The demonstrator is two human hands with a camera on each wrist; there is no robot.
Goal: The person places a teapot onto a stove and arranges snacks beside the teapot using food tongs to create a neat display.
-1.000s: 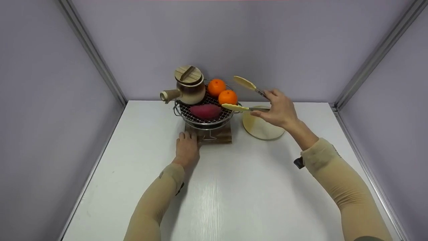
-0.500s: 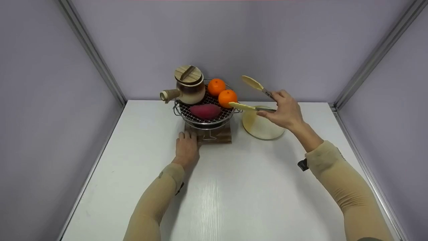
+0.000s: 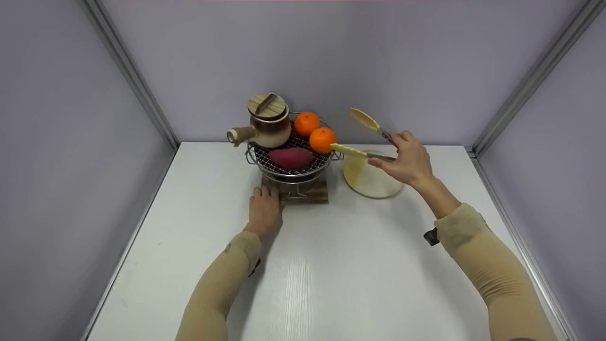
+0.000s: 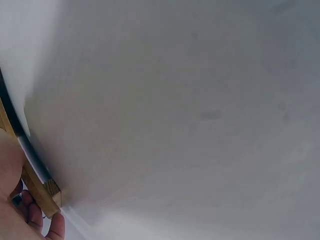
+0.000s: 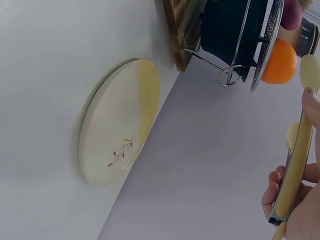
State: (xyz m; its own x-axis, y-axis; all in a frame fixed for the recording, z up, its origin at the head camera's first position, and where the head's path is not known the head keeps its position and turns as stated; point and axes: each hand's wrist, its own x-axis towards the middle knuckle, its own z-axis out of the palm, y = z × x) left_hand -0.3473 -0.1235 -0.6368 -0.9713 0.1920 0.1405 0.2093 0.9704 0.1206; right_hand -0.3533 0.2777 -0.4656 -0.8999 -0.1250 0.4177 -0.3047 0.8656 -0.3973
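Observation:
Tongs with cream tips (image 3: 348,150) are held in my right hand (image 3: 411,158), their arms spread and nothing between them. In the head view they hang right of two oranges (image 3: 323,140) lying on a round wire grill (image 3: 270,166). A reddish-purple sweet potato (image 3: 291,157) lies at the grill's front. The grill stands on a wooden board (image 3: 315,193). My left hand (image 3: 264,210) grips the board's front left corner; in the left wrist view fingers (image 4: 57,227) curl at the wood's edge. The right wrist view shows the tongs (image 5: 295,175) lengthwise in the hand.
A small brown-and-cream pot (image 3: 271,132) with a wooden lid and side handle sits at the grill's back left. Right of the grill, a cream plate (image 3: 376,182) lies on the white table (image 3: 345,265). Pale walls (image 3: 426,71) enclose the back and sides.
My right hand has drawn the tongs to the right, away from the oranges and over the plate's back edge. The left hand, grill and food have stayed put.

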